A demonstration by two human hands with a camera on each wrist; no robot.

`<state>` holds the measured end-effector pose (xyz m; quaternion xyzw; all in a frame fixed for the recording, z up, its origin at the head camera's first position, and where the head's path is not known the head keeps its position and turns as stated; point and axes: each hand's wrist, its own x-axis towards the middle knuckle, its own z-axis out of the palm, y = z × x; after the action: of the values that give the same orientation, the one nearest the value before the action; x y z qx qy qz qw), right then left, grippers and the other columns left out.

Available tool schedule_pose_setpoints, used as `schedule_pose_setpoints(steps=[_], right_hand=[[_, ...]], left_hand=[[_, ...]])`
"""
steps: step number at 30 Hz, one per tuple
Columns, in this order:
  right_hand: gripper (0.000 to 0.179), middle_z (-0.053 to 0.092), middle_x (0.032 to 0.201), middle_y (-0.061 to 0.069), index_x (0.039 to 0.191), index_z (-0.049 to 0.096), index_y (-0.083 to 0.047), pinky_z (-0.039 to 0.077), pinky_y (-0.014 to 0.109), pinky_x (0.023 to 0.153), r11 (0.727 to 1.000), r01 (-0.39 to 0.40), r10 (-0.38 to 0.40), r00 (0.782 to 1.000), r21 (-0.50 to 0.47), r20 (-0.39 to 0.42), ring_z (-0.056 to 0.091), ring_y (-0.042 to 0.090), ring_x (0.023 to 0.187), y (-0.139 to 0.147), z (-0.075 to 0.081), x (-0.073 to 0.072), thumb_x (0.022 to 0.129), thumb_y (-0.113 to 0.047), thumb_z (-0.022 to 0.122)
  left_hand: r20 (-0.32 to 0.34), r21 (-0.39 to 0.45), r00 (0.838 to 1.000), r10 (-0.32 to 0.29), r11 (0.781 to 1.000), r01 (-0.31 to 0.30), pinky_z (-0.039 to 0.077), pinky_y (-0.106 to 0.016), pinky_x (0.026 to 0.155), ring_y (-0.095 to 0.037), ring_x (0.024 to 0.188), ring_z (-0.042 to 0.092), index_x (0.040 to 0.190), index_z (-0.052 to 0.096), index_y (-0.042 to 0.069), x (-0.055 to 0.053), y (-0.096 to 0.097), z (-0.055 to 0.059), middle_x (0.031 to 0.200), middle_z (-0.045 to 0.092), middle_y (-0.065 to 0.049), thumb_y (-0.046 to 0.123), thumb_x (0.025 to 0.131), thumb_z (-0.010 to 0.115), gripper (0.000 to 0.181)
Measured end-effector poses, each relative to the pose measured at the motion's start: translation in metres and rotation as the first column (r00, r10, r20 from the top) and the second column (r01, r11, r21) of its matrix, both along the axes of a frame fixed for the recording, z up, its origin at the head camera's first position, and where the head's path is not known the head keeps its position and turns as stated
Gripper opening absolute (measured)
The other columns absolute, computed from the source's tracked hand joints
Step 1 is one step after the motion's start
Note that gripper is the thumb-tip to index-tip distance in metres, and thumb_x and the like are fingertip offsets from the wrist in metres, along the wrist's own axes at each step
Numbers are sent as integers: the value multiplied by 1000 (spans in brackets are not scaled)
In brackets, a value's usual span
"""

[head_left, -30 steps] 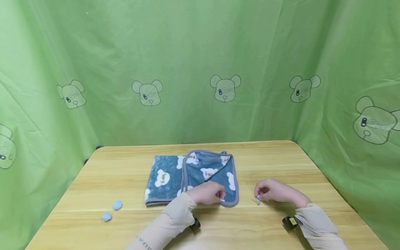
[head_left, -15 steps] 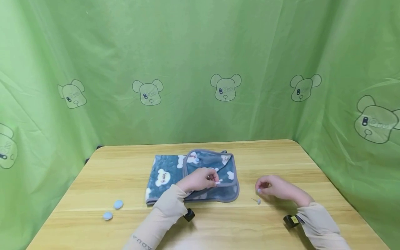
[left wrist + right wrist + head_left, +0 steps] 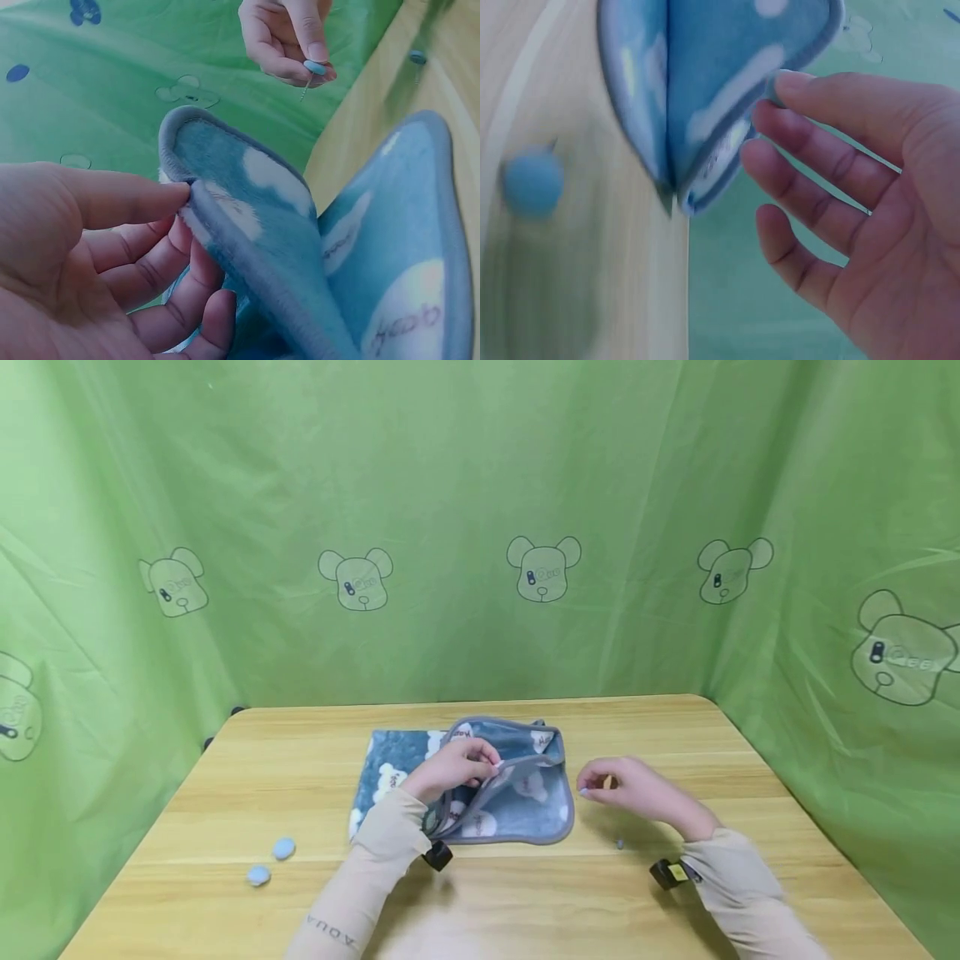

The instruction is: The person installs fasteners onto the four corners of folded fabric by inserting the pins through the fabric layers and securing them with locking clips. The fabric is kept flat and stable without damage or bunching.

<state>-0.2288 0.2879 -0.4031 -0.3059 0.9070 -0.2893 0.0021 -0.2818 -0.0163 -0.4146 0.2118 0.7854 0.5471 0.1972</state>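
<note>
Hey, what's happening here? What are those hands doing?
A person's left hand pinches a blue bear-patterned blanket by its grey edge, lifting it above the layer underneath. Their right hand holds a blue-headed pin with a twisted shaft, next to the blanket but not in the lifted edge yet. Another small pin lies on the wooden table near that hand, and two round pale-blue caps sit on the person's left side.
</note>
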Motion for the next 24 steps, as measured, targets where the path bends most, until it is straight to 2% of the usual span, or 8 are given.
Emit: schedule_pose_setpoints(steps=[8, 13, 19, 24], right_hand=[[8, 70, 88, 0, 95, 70, -11, 50, 24, 68, 993, -73, 68, 996, -91, -55, 57, 0, 81, -38, 0, -11, 87, -8, 69], [10, 71, 91, 1, 96, 71, -9, 51, 23, 69, 991, -73, 63, 994, -113, -86, 57, 1, 79, -57, -3, -20, 86, -7, 70], [9, 71, 90, 1, 94, 71, -9, 54, 35, 75, 991, -58, 46, 994, -117, -100, 58, 5, 81, -72, -7, -28, 85, -6, 71], [9, 70, 90, 0, 93, 71, -8, 54, 41, 76, 991, -30, 17, 995, -131, -95, 59, 6, 81, -78, -9, -30, 85, -6, 72]], left_hand=[[38, 38, 999, 17, 999, -19, 48, -23, 69, -9, 75, 56, 100, 62, 1, -5, -9, 3, 83, 60, 3, 6, 90, 62, 12], [36, 40, 999, 13, 999, -15, 49, -24, 71, -9, 78, 57, 105, 63, 1, -6, -11, 4, 86, 62, 2, 7, 90, 62, 17], [48, 23, 999, 17, 1000, -18, 50, -26, 76, -8, 84, 60, 115, 66, 4, -5, -12, 6, 96, 67, -1, 10, 92, 63, 24], [36, 12, 999, 3, 1000, -4, 52, -28, 76, -8, 85, 60, 115, 67, 3, -4, -12, 7, 99, 69, -5, 10, 92, 64, 25]])
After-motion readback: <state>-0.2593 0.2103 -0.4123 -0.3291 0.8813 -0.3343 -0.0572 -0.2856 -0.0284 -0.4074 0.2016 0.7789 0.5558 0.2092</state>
